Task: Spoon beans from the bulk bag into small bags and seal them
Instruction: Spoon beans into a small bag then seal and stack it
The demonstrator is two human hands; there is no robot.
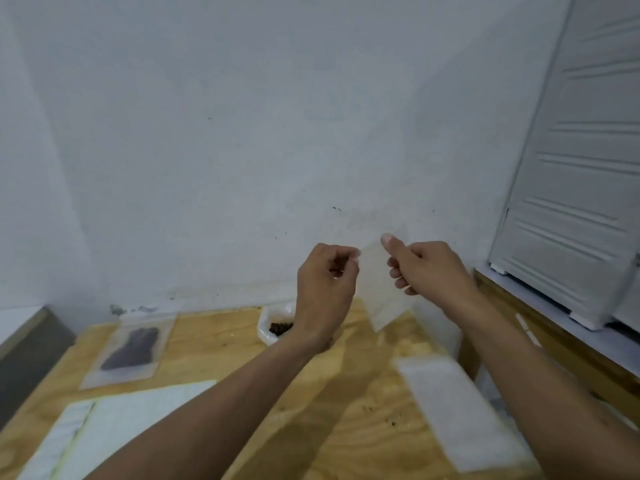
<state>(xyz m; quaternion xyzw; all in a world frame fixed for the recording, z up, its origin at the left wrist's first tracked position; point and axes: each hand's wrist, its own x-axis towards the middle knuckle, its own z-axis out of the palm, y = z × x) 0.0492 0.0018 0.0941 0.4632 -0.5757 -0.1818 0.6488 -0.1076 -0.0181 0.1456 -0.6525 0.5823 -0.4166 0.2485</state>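
I hold an empty clear small bag [377, 289] up in front of the wall, above the wooden table [346, 393]. My left hand [325, 282] pinches its left top edge, and my right hand [422, 268] pinches its right top edge with the thumb raised. Behind my left wrist sits the white bulk bag [273, 323], open, with dark beans showing inside. A filled small bag [130, 348] with dark beans lies flat at the table's far left. No spoon is visible.
A stack of flat white bags [460, 410] lies at the right of the table, and white sheets [114, 424] lie at the near left. A white louvred unit [575, 202] stands on a ledge to the right. The white wall [242, 133] is close behind.
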